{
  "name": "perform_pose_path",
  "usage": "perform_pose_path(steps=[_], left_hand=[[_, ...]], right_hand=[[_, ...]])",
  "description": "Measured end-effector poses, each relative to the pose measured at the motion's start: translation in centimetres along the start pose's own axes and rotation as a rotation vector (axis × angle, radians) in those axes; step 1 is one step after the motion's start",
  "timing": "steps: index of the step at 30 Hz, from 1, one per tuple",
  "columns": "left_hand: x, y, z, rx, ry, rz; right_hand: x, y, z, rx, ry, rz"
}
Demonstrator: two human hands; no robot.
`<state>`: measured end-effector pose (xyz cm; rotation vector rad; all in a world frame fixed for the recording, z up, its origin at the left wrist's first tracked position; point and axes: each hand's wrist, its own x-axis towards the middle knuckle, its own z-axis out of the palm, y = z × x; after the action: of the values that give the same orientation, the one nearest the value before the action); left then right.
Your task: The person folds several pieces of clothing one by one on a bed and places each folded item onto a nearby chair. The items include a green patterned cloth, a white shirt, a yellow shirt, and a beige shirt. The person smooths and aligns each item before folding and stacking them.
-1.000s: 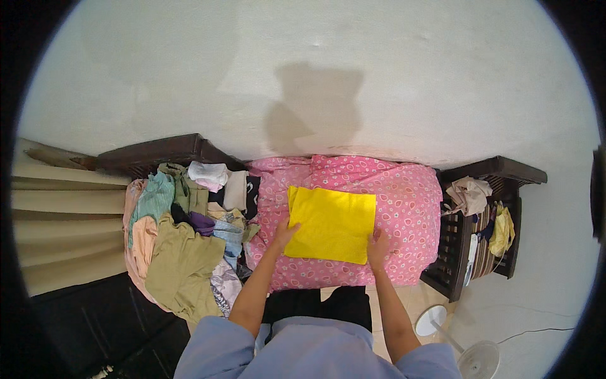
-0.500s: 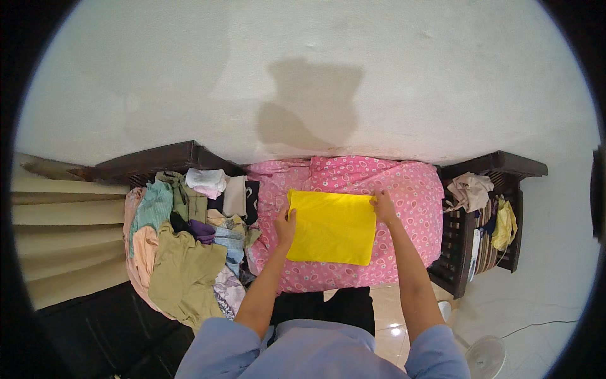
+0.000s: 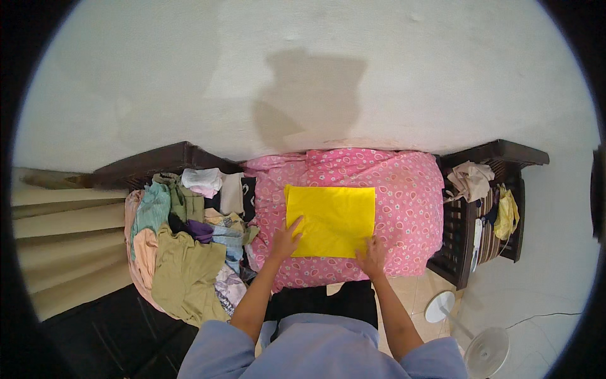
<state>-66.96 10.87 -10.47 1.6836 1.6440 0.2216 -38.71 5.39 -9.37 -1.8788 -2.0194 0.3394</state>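
A yellow cloth lies as a flat rectangle on the pink patterned bedding, with faint creases across its middle. At its lower left edge, my left hand rests open, fingers spread and fingertips on the fabric. My right hand is at the lower right corner, touching the cloth with thumb and fingers apart. Neither hand lifts the cloth.
To the left sits a heap of clothes, with an olive garment in front. Dark wooden slatted furniture at the right holds a beige cloth and a yellow crumpled item. A white fan stands at lower right.
My right hand has moved from the cloth's upper right corner down to its lower right corner. My left hand has slid lower along the left edge and its fingers have spread onto the cloth.
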Motion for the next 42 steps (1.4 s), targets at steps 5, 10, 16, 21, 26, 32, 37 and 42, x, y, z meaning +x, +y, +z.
perform_pose_path(steps=[5, 10, 16, 21, 26, 32, 37, 42], left_hand=[[-0.6, -0.3, 0.6, -0.169, 0.077, 0.068], [-0.7, -1.3, 0.3, -0.171, 0.055, 0.121], [-1.6, 2.4, 0.2, 0.154, 0.266, 0.087], [-0.3, 5.1, 3.6, 0.213, 0.129, 0.368], [1.4, 7.0, 7.6, 0.274, 0.187, 0.056], [0.1, 10.5, 4.1, -1.777, -0.131, -0.696], [-2.9, 10.6, -0.4, -2.048, -0.498, -0.483], [-3.1, 14.1, -1.1, -1.957, -0.560, -0.281]], right_hand=[[-3.0, 2.4, 0.1, 0.025, -0.364, 0.047], [-3.9, 4.1, -0.2, 0.085, -0.297, -0.136], [-2.1, 2.5, 0.7, 0.394, 0.043, 0.324], [2.2, 3.3, 2.3, 0.657, -0.232, 0.533], [4.5, 1.4, 1.2, 1.228, -0.326, 0.658], [6.2, -11.4, -10.2, 0.928, -0.409, 0.163], [1.4, -16.1, -17.7, 0.630, -0.674, -0.088], [-5.5, -10.8, -15.7, 0.918, -0.604, 0.075]])
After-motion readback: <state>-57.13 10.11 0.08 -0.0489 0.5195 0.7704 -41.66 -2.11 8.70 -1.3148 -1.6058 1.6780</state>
